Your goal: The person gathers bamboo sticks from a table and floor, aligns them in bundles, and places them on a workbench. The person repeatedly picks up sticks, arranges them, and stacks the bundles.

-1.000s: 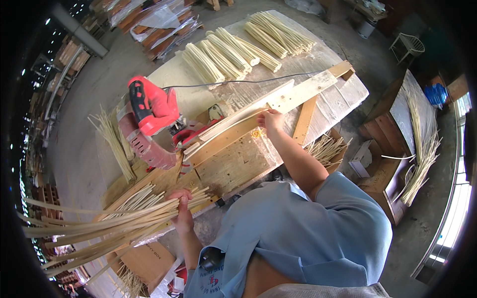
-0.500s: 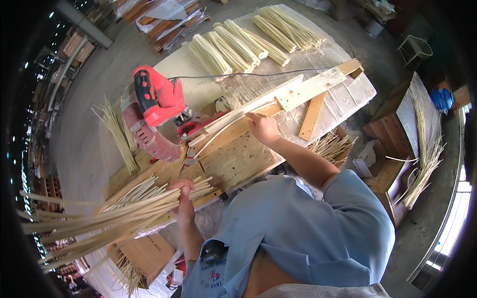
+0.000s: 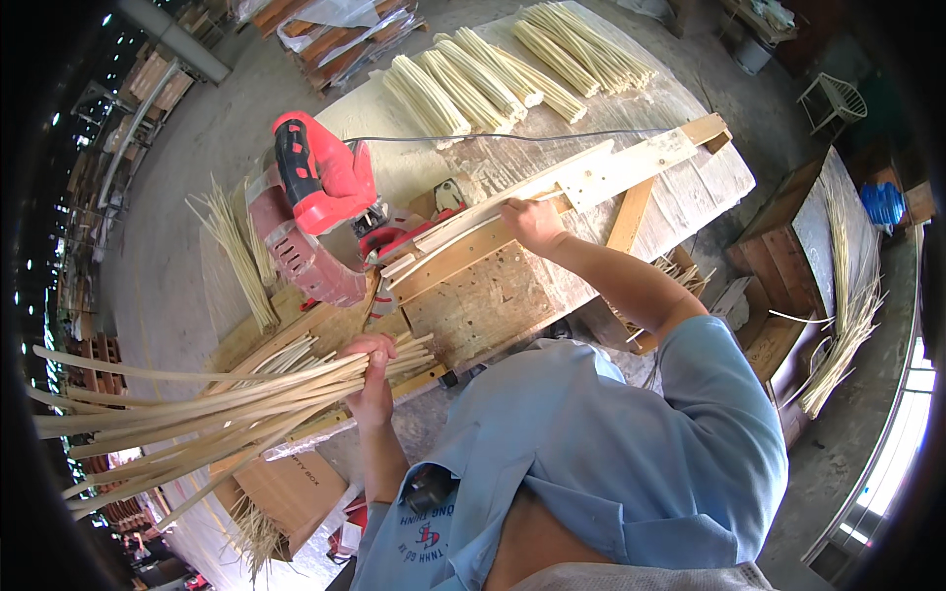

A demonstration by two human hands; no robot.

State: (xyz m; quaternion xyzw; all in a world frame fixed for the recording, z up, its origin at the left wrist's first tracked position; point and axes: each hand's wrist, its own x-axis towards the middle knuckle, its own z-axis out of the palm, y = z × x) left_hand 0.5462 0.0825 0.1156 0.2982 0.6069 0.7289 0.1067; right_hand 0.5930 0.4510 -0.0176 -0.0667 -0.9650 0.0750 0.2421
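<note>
Head view: at eight o'clock our left hand [image 3: 370,369] clasps a stick bundle [image 3: 286,392]; at one, our right hand [image 3: 534,226] pinches a thin stick [image 3: 445,248].

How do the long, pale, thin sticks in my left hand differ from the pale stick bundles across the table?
The long, pale, thin sticks fan out and curve, while the compact, pale stick bundles lie straighter and tightly gathered.
Your left hand grips the long sticks; the bundles rest untouched on the whitish table.
Both are groups of slender, pale sticks.
</note>
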